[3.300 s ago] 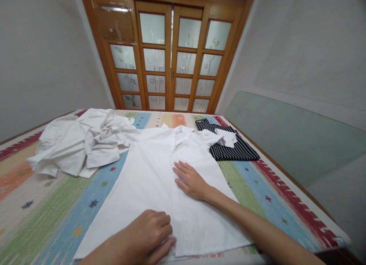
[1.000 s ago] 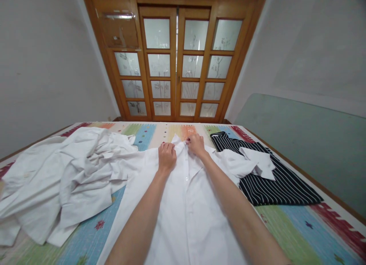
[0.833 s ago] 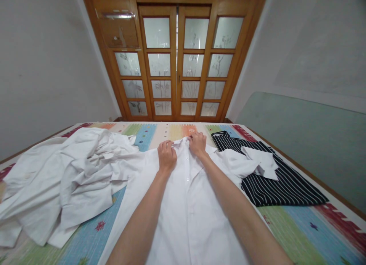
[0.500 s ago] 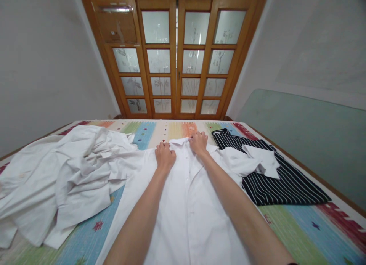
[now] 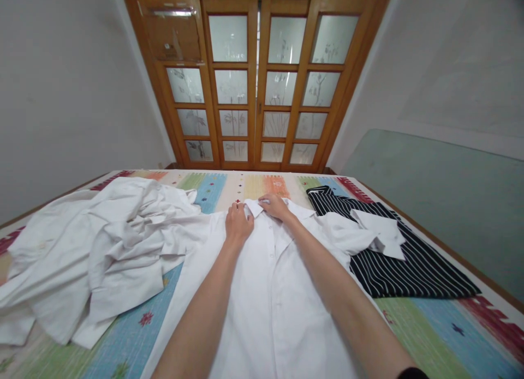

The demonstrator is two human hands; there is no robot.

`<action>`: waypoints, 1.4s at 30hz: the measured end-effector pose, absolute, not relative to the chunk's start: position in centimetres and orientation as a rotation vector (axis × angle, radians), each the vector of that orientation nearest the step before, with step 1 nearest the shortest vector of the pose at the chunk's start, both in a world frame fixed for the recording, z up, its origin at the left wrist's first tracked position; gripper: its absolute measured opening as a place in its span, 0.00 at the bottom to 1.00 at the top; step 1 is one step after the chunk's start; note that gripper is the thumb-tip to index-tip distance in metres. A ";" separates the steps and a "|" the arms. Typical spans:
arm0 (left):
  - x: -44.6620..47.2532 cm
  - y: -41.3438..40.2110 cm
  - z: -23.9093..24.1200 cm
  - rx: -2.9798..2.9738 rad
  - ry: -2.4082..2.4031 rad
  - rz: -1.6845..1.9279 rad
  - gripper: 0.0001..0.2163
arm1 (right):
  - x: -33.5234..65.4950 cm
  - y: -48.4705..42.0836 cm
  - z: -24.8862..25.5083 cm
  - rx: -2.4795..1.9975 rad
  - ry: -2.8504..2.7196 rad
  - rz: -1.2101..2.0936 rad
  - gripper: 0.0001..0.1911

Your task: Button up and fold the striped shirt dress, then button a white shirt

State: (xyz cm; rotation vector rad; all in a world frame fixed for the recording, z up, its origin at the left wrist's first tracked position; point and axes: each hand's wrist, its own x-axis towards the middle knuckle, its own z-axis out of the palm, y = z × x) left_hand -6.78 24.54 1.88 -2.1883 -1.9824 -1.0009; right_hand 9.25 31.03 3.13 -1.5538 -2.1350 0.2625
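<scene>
A white button-up shirt lies front up before me, its collar at the far end and its sleeves spread to both sides. My left hand is closed on the fabric at the left side of the collar. Just right of it, my right hand pinches the collar edge between thumb and fingers. Both forearms stretch across the shirt's front. The shirt's right sleeve reaches over dark striped fabric, and its left sleeve meets a white heap.
Rumpled white clothes are heaped on the left. Black-and-white striped folded fabric lies on the right. Everything rests on a colourful patterned cover. A pale green board stands along the right edge, and wooden glazed doors are beyond.
My right hand has shifted left along the collar, closer to my left hand. The collar's left point now stands up between them. My left hand stays at about the same spot on the shirt.
</scene>
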 end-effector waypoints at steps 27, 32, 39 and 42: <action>-7.3 24.5 2.6 -2.146 -2.054 -0.750 0.13 | 6.2 34.0 3.5 -1.911 -1.849 0.195 0.04; -7.3 24.1 2.7 -2.081 -2.048 -0.761 0.14 | 6.0 33.9 3.5 -1.893 -1.771 0.180 0.03; -7.8 25.3 1.8 -2.103 -2.080 -0.985 0.14 | 5.3 34.9 3.6 -1.655 -1.899 0.359 0.06; -9.2 26.0 1.7 -2.104 -2.154 -0.984 0.17 | 5.2 34.8 3.2 -1.618 -1.954 0.421 0.03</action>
